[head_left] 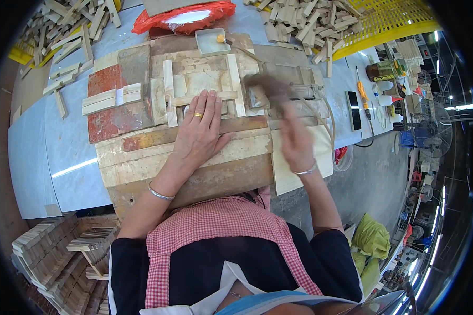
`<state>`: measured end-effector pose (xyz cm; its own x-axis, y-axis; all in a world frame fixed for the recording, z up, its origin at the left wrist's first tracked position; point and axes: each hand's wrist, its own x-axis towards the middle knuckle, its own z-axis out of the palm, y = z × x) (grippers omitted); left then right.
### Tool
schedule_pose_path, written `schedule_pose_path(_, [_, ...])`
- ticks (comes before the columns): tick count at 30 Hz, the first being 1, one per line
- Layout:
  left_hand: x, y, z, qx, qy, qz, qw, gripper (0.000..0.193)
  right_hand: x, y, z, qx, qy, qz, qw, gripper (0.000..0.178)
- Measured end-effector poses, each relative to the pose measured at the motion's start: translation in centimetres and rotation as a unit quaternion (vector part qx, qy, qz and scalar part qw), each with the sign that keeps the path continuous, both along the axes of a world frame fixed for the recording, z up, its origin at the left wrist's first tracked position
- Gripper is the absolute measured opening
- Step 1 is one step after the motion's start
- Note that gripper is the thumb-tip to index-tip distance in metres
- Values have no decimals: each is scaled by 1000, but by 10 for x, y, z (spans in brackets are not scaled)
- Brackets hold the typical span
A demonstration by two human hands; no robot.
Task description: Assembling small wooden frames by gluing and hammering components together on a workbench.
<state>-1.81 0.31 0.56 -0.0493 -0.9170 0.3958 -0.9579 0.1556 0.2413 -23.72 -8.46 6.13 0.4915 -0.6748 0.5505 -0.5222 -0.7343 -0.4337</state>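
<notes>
My left hand (201, 125) lies flat, its fingers stretched over a short wooden crosspiece (227, 96). That piece spans between a left wooden strip (169, 94) and a right wooden strip (236, 84), so the three form an H shape on the worn wooden work board (157, 44). In my right hand (298, 139) is a hammer (265, 85), raised just right of the strips and blurred by motion. Its head looks dark brown. My right fingers are wrapped around the handle, which is mostly smeared.
A shallow square dish (207, 50) with a brush (242, 50) stands beyond the strips. Joined wood pieces (102, 102) lie at left. Heaps of wooden sticks (305, 26) fill the far corners. A phone (353, 111) and orange-handled tool (362, 94) lie at right.
</notes>
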Motion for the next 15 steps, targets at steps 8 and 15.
schedule_pose_path(8, [1, 0, -1, 5, 12, 4, 1000, 78, 7, -6, -4, 61, 18, 42, 997, 44])
schedule_pose_path(15, [-4, 1, -7, 1, 29, 17, 999, 79, 17, -7, -7, 71, 180, 63, 979, 42])
